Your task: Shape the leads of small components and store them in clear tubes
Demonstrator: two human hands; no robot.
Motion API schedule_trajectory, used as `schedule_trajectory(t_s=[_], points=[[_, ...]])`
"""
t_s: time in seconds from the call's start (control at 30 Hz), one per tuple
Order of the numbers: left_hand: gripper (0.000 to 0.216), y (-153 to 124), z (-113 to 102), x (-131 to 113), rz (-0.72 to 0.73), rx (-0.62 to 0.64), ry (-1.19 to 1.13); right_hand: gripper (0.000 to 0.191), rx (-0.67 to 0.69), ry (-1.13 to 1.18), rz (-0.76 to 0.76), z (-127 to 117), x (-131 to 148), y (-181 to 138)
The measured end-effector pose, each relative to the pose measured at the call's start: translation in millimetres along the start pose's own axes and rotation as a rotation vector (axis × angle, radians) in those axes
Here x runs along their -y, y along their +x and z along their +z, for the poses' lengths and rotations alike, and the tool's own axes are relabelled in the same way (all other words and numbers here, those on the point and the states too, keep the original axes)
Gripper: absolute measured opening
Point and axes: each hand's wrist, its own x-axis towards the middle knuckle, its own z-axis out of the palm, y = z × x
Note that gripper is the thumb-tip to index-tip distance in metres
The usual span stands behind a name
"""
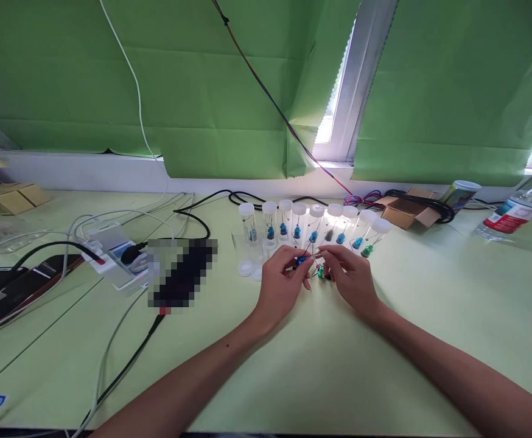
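My left hand (280,285) pinches a small blue part with thin wire legs (301,260) over the pale green table (321,371). My right hand (352,277) is closed beside it, its fingertips on the same wire legs; a small green part (322,273) lies just under them. Directly behind both hands stands a row of clear capped tubes (314,226), each with a small blue or green part inside. An uncapped tube (240,246) and loose white caps (246,268) sit left of my left hand.
A white power strip with plugs (111,255) and several cables (124,365) lie at the left beside a blurred dark device (181,274). Small cardboard boxes (403,213), a cup (460,193) and a plastic bottle (519,210) stand at the back right. Green curtains hang behind.
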Motion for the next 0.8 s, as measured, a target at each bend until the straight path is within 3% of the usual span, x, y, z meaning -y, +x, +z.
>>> schedule_trajectory(t_s=[0.33, 0.6, 0.8], points=[[0.016, -1.0, 1.2, -2.9, -0.001, -0.012, 0.002, 0.019, 0.02, -0.02, -0.014, -0.5, 3.6, -0.2], [0.026, 3.6, 0.4, -0.6, -0.248, 0.021, -0.141, 0.024, 0.032, -0.103, -0.026, 0.2, 5.3, 0.4], [0.026, 3.7, 0.4, 1.9, -0.257, 0.029, -0.153, 0.023, 0.039, -0.148, -0.007, -0.4, 5.0, -0.1]])
